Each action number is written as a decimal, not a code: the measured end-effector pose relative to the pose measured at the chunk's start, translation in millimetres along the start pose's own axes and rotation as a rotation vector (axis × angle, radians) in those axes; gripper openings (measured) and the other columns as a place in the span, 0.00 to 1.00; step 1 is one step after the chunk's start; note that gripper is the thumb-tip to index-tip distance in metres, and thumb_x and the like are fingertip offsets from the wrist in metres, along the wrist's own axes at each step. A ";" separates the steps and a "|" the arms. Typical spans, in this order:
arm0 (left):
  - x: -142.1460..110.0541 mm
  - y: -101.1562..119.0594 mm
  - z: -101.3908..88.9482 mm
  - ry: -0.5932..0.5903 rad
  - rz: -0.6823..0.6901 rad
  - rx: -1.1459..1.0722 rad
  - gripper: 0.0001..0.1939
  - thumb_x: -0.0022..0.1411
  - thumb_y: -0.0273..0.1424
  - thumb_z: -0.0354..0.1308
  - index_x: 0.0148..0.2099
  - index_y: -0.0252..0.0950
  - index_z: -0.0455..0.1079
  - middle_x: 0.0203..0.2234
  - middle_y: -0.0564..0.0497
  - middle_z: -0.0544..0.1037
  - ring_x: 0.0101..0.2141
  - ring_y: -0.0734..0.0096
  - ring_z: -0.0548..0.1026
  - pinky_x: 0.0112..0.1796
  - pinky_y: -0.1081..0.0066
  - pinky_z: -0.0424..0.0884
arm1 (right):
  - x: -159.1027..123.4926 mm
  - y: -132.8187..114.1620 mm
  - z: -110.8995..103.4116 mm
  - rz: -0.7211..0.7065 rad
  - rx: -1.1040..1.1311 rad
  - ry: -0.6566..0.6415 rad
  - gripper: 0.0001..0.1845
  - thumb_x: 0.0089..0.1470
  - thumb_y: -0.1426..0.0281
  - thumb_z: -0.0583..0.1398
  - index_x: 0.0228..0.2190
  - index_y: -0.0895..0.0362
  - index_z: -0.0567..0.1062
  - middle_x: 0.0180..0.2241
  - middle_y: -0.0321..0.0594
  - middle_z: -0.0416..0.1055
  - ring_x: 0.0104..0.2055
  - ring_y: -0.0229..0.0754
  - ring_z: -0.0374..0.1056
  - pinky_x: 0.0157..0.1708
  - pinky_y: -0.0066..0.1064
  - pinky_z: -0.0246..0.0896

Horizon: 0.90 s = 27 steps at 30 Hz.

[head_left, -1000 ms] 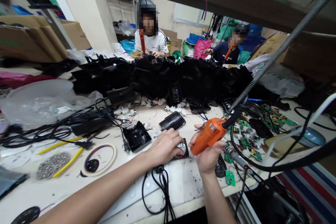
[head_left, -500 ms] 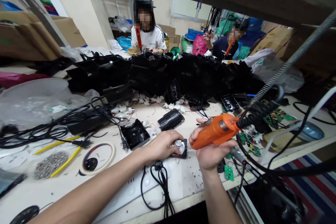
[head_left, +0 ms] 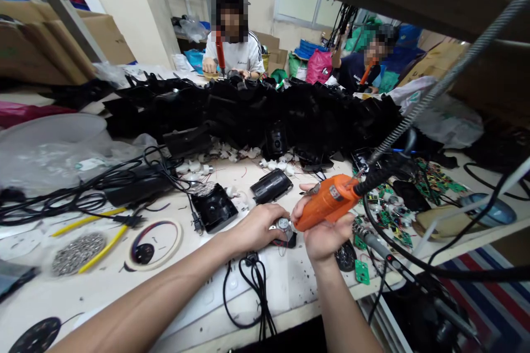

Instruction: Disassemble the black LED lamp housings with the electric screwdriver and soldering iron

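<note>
My right hand (head_left: 327, 234) is wrapped round an orange electric screwdriver (head_left: 331, 201), which lies almost level with its nose pointing left. My left hand (head_left: 265, 226) is closed on a small black part (head_left: 291, 241) with a round silver piece (head_left: 283, 223) on top, low over the table. The screwdriver's nose is right beside the silver piece; whether its bit touches is hidden. Behind my left hand lie a ribbed black housing (head_left: 271, 186) and an open black case (head_left: 213, 208). A coiled black cable (head_left: 252, 292) trails below my left wrist.
A heap of black plastic shells (head_left: 265, 110) crosses the table's back. Screws (head_left: 78, 253) and a tape roll (head_left: 176, 234) lie left; green circuit boards (head_left: 361, 272) and a soldering iron (head_left: 376, 248) lie right. Two people (head_left: 234, 58) work opposite. A spring-wrapped cable (head_left: 447, 83) hangs down to the screwdriver.
My right hand has moved left with the screwdriver, bringing its nose up to the round silver piece. My left hand has stayed nearly in place. The view has shifted slightly.
</note>
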<state>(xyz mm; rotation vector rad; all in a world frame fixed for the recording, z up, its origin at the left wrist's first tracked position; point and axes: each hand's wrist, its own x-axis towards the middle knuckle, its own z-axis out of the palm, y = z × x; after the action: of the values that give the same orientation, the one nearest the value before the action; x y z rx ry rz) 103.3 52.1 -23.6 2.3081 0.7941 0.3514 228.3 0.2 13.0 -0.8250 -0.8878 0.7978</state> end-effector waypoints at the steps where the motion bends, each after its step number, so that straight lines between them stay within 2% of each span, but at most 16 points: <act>1: 0.0 -0.9 0.9 0.005 0.000 0.001 0.11 0.55 0.31 0.65 0.42 0.36 0.73 0.36 0.50 0.78 0.39 0.63 0.75 0.40 0.70 0.68 | 1.0 0.4 1.6 0.012 -0.008 -0.011 0.39 0.43 0.34 0.48 0.34 0.55 0.72 0.14 0.33 0.63 0.13 0.39 0.58 0.14 0.33 0.55; 5: 0.2 -4.2 4.6 0.022 0.008 -0.008 0.10 0.56 0.31 0.65 0.41 0.36 0.72 0.38 0.49 0.78 0.41 0.62 0.75 0.42 0.69 0.68 | 6.0 2.3 6.8 0.050 -0.077 -0.073 0.38 0.44 0.34 0.46 0.29 0.54 0.71 0.12 0.31 0.59 0.11 0.39 0.57 0.14 0.33 0.55; 8: 0.3 -6.1 6.3 0.031 0.013 -0.012 0.12 0.55 0.32 0.65 0.42 0.36 0.72 0.38 0.49 0.79 0.40 0.61 0.76 0.42 0.68 0.69 | 9.4 3.0 7.8 0.056 -0.082 -0.067 0.37 0.44 0.34 0.45 0.27 0.53 0.70 0.12 0.31 0.60 0.11 0.38 0.56 0.12 0.33 0.54; 13: 0.4 -7.3 5.9 0.033 0.024 -0.022 0.15 0.55 0.32 0.66 0.45 0.37 0.72 0.39 0.49 0.79 0.41 0.62 0.76 0.42 0.69 0.68 | 11.7 1.5 5.1 0.089 -0.040 -0.059 0.41 0.43 0.32 0.44 0.31 0.55 0.71 0.12 0.29 0.60 0.11 0.37 0.55 0.11 0.30 0.53; 17: 0.2 -1.8 5.4 0.026 0.013 0.018 0.10 0.56 0.29 0.62 0.42 0.38 0.71 0.37 0.50 0.78 0.40 0.62 0.76 0.41 0.69 0.69 | 10.9 1.0 3.8 0.070 -0.059 -0.056 0.43 0.44 0.32 0.42 0.34 0.56 0.71 0.11 0.30 0.59 0.11 0.38 0.56 0.13 0.31 0.53; 22: 0.5 12.8 12.7 0.079 -0.151 0.061 0.10 0.54 0.32 0.61 0.40 0.38 0.68 0.38 0.49 0.78 0.39 0.61 0.76 0.40 0.68 0.70 | 7.5 4.2 3.4 0.038 -0.035 -0.073 0.42 0.46 0.33 0.43 0.35 0.56 0.72 0.13 0.30 0.59 0.12 0.39 0.58 0.14 0.32 0.55; 25: 0.5 17.7 17.6 0.123 -0.276 0.111 0.11 0.54 0.35 0.61 0.40 0.38 0.68 0.37 0.46 0.78 0.39 0.57 0.76 0.38 0.66 0.70 | 6.6 6.0 2.7 0.028 -0.035 -0.125 0.41 0.48 0.34 0.44 0.36 0.56 0.73 0.14 0.31 0.60 0.15 0.40 0.61 0.17 0.34 0.58; 27: 0.4 18.3 18.8 0.134 -0.305 0.145 0.10 0.55 0.36 0.60 0.38 0.37 0.68 0.36 0.44 0.78 0.39 0.55 0.76 0.38 0.64 0.70 | 6.5 6.7 2.3 0.022 -0.053 -0.164 0.42 0.49 0.34 0.43 0.36 0.57 0.74 0.14 0.32 0.60 0.17 0.42 0.63 0.20 0.36 0.61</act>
<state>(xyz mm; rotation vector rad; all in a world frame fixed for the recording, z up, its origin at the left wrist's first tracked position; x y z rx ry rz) 120.0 32.0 -25.4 2.2659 1.2565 0.3216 227.4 9.4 10.3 -0.8254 -1.0510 0.8733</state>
